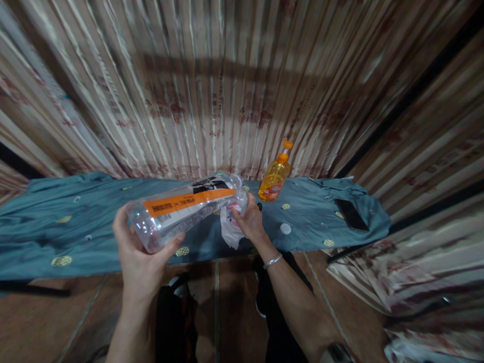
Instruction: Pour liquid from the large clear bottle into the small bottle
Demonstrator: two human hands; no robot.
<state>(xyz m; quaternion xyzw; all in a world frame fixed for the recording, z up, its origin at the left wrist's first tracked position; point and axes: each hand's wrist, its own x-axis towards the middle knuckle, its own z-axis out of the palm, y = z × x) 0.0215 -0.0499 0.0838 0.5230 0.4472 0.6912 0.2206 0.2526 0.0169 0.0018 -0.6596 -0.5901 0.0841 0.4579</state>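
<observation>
**Large clear plastic bottle (189, 207) with an orange, white and black label held aslant between two bare hands**

The left hand (140, 258) is wrapped around the broad base of the bottle, thumb along the near side and fingers round the far left side. The bottle lies tilted in the air above the bench, its base toward the left hand and its narrower end toward the right hand (251, 222). That hand is closed on a small white plastic bag with pink printing (230, 234) right at the narrow end (whether its fingers also grip the bottle there, I cannot tell). The bag hangs below the bottle. A silver metal bangle (273, 261) circles the right wrist.

The long bench is covered with a teal cloth patterned with yellow shapes (94, 222). Just beyond the right hand, a see-through pump bottle of orange liquid with an orange top (274, 182) stands upright near the back edge. A round white cap (285, 229) lies nearer the front edge, right of the bag, and a black flat phone (351, 215) rests toward the right end of the cloth. Behind the bench hangs a pleated beige curtain with reddish-brown print (212, 91); below is a brown tiled floor (234, 312) (the grout lines show pale).
</observation>
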